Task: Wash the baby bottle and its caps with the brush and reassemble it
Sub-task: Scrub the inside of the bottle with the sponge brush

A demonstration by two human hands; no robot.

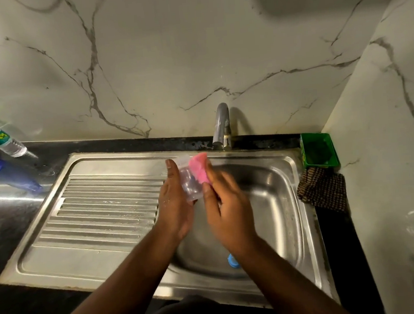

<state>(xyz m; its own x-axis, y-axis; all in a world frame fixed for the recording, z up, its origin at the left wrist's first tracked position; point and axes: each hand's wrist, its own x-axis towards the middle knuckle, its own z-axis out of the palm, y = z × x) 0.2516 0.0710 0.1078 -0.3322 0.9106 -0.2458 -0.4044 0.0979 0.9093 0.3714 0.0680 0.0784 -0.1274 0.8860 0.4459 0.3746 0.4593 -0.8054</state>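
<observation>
Big steel sink (277, 175) takes up most of the view, tap (221, 128) at the back. Over the basin, the left hand (175, 209) is wrapped around the clear baby bottle (189, 183), fingers behind it. Right hand (227, 205) pinches the pink cap (199, 168) up at the bottle's top end, bit blurry. Small blue piece (233, 261) sits down in the basin.

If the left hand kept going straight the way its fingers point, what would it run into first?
Past the clear bottle it holds, the left hand points up and away toward the sink's back rim, left of the tap. Probably the rim first, then the marble wall; depth is unclear.
</observation>
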